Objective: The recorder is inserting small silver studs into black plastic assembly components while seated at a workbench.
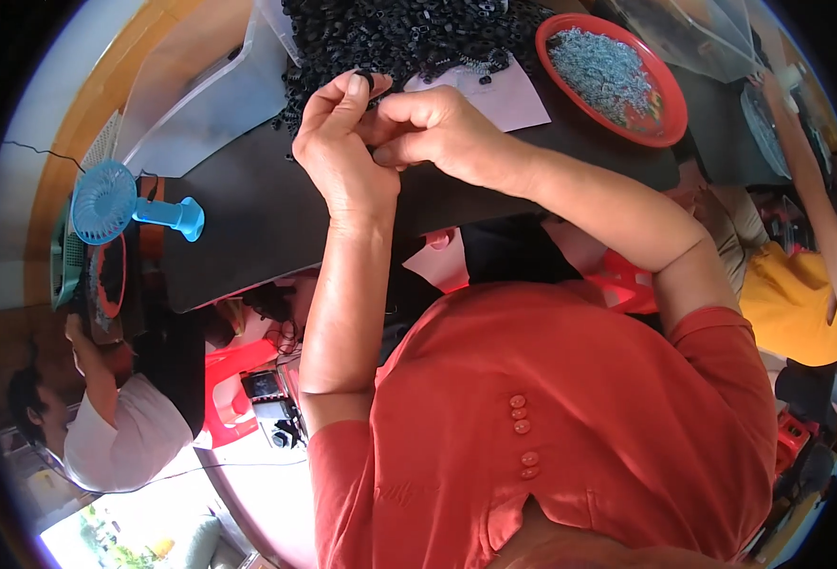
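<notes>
My left hand (347,156) is raised over the near edge of a heap of small black parts (409,38). Between its thumb and fingertips it pinches a small black part (365,80). My right hand (447,133) comes in close beside it, thumb and fingers pressed together at the left palm. Whatever the right fingers hold is hidden or too small to make out. Behind the right hand lies a pale pink sheet (518,106), with a few black parts on it. To the right stands a red oval tray (667,128) of small silvery metal pieces (598,76).
A clear plastic bin (200,119) stands left of the heap, and another clear bin (712,33) is at the far right. A small blue fan (105,202) sits at the left edge of the dark table (248,223). Other people work on the left (129,431) and right (788,303).
</notes>
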{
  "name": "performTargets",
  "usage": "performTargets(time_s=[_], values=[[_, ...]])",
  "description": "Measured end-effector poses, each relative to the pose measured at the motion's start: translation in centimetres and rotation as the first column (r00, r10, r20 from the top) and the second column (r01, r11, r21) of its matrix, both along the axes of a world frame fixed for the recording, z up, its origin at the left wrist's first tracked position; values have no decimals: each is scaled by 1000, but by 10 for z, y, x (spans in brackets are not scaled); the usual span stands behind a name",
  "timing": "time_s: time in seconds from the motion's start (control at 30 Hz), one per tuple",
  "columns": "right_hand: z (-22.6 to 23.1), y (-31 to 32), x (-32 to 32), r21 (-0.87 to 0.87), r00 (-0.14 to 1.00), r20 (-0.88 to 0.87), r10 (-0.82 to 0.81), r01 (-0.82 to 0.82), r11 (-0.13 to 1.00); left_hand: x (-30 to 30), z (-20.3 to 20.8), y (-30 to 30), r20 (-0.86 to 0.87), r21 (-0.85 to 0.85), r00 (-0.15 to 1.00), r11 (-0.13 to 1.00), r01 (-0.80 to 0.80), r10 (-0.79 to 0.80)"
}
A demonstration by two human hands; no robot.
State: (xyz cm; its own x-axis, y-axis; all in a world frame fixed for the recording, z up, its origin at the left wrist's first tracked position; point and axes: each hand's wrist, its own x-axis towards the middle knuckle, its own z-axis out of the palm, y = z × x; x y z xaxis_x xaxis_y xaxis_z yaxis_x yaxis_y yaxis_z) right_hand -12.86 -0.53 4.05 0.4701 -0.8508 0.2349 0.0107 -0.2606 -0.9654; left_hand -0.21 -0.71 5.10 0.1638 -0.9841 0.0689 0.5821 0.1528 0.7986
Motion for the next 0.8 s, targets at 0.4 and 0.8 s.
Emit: performTargets(time_s=[0.4,0.8], values=[[-2,23,7,-757,808,-358,-468,42,652,-4,-16,-4,-73,41,984,986,163,-160],[1,21,0,-749,771,-450,-451,-51,660,-3,-27,-7,-113,51,969,973,225,-219]])
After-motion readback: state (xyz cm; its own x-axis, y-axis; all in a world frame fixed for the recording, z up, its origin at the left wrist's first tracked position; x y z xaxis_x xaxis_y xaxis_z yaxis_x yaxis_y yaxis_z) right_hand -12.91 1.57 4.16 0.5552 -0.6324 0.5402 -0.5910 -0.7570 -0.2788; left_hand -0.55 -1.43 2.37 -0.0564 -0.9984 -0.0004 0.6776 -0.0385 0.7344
